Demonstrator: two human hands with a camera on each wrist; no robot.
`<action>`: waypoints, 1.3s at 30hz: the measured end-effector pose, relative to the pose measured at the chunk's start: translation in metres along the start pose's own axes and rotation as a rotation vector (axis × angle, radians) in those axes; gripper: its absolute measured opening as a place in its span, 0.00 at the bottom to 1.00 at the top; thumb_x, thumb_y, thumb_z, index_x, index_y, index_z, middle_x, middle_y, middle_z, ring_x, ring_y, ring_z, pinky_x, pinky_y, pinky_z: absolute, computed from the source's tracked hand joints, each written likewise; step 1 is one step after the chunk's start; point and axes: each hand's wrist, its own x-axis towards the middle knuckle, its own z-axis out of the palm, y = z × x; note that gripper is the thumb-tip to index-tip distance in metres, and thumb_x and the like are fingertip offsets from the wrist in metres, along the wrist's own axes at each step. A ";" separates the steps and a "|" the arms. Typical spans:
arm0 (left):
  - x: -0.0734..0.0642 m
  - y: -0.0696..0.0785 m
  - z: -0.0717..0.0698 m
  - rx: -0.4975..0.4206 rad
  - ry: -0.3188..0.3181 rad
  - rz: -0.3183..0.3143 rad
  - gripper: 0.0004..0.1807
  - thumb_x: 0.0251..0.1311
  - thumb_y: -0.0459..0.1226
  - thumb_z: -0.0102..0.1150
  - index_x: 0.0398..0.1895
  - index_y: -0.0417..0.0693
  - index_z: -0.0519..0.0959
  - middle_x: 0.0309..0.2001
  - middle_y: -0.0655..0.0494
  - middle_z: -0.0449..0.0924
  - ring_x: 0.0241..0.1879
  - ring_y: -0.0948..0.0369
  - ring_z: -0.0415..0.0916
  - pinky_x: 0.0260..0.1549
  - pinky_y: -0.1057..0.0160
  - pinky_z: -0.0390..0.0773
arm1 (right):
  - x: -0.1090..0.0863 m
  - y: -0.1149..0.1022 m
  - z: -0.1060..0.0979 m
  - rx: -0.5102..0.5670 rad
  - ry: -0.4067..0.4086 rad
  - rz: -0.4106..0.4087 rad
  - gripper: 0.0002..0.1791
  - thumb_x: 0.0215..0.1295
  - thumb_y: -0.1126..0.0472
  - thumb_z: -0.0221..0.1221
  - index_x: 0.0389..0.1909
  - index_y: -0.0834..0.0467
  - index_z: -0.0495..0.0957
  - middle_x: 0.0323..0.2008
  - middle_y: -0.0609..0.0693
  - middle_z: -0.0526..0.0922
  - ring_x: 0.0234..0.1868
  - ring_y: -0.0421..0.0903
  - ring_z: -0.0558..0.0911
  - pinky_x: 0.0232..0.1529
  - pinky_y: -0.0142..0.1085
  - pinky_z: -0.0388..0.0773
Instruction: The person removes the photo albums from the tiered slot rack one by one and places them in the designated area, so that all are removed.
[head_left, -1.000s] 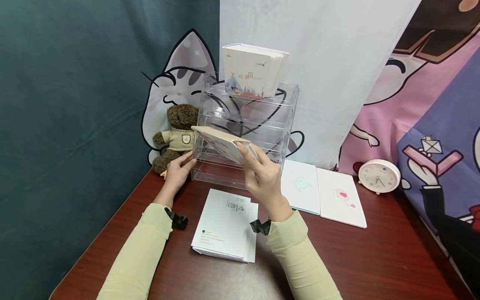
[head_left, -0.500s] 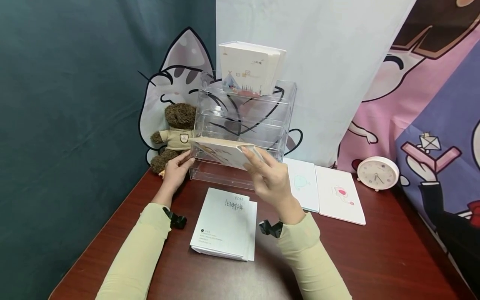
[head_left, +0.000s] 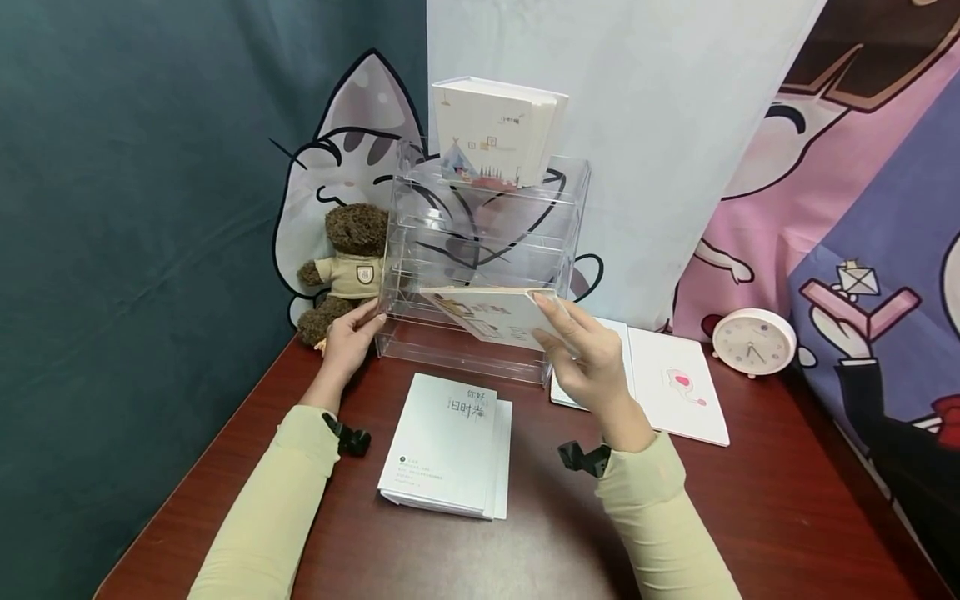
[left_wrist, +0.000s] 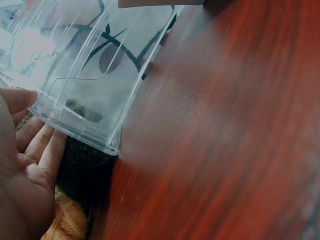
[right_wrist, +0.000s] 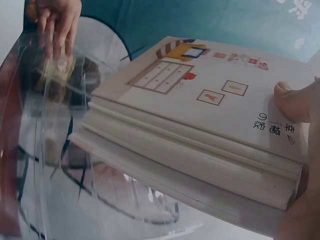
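My left hand [head_left: 348, 343] pinches the left side edge of a clear acrylic tiered rack [head_left: 463, 358]. In the left wrist view the thumb [left_wrist: 20, 99] lies on the near face and the fingers [left_wrist: 42, 145] reach behind the panel. My right hand [head_left: 596, 362] grips a thick white hardcover book [head_left: 487, 315] by its right end, in front of the rack's lower tiers. Small drawings of furniture and pictures decorate its cover, seen closely in the right wrist view [right_wrist: 195, 95]. On the rack's top tier stand upright white books [head_left: 491, 133] with a tent drawing.
A stack of white books [head_left: 442, 442] lies on the red-brown table [head_left: 795, 517] before the rack. To the right are a white notebook with a pink elephant [head_left: 678, 387], another partly behind my hand, and an alarm clock [head_left: 753, 342]. A teddy bear [head_left: 352, 271] sits left of the rack.
My right hand has moved right and slightly down with the book, turning its cover more into view. My left hand keeps its hold on the rack's edge.
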 end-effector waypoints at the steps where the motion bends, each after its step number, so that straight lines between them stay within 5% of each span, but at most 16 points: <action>1: 0.000 0.000 0.000 0.002 0.000 0.001 0.27 0.65 0.47 0.66 0.67 0.53 0.77 0.60 0.47 0.80 0.62 0.54 0.75 0.62 0.54 0.73 | -0.002 0.001 -0.003 0.003 -0.002 0.004 0.24 0.58 0.78 0.64 0.58 0.70 0.79 0.54 0.62 0.83 0.51 0.52 0.84 0.51 0.35 0.82; 9: 0.000 0.001 0.001 0.006 0.008 0.017 0.26 0.66 0.44 0.65 0.67 0.50 0.77 0.60 0.45 0.80 0.62 0.53 0.75 0.62 0.55 0.73 | -0.020 0.008 -0.034 0.018 -0.048 0.084 0.31 0.47 0.84 0.67 0.57 0.71 0.79 0.52 0.64 0.84 0.51 0.46 0.84 0.50 0.31 0.82; 17: 0.001 0.000 0.002 0.027 0.031 0.030 0.26 0.65 0.44 0.66 0.65 0.50 0.79 0.58 0.46 0.81 0.61 0.53 0.76 0.62 0.56 0.73 | -0.034 0.009 -0.058 -0.054 -0.102 0.079 0.31 0.41 0.83 0.69 0.53 0.71 0.82 0.44 0.61 0.87 0.44 0.45 0.85 0.47 0.26 0.80; 25: 0.001 0.000 0.001 0.032 0.027 0.013 0.26 0.65 0.45 0.67 0.66 0.51 0.78 0.60 0.46 0.80 0.63 0.54 0.74 0.63 0.56 0.73 | -0.035 0.004 -0.077 0.015 -0.118 0.104 0.31 0.35 0.87 0.67 0.49 0.75 0.82 0.43 0.64 0.87 0.45 0.44 0.86 0.45 0.26 0.81; 31: 0.001 0.001 -0.001 0.044 0.025 0.005 0.27 0.65 0.48 0.67 0.66 0.53 0.78 0.59 0.47 0.81 0.64 0.55 0.73 0.64 0.56 0.71 | -0.035 0.002 -0.089 0.117 -0.176 0.209 0.31 0.36 0.91 0.65 0.49 0.78 0.80 0.47 0.65 0.86 0.47 0.40 0.86 0.42 0.26 0.83; 39: 0.002 0.002 0.000 0.058 0.009 -0.002 0.28 0.65 0.48 0.66 0.66 0.54 0.78 0.59 0.48 0.81 0.65 0.55 0.72 0.65 0.55 0.70 | -0.061 0.022 -0.095 0.238 -0.303 0.362 0.33 0.39 0.90 0.66 0.53 0.73 0.81 0.43 0.58 0.88 0.39 0.39 0.87 0.35 0.27 0.84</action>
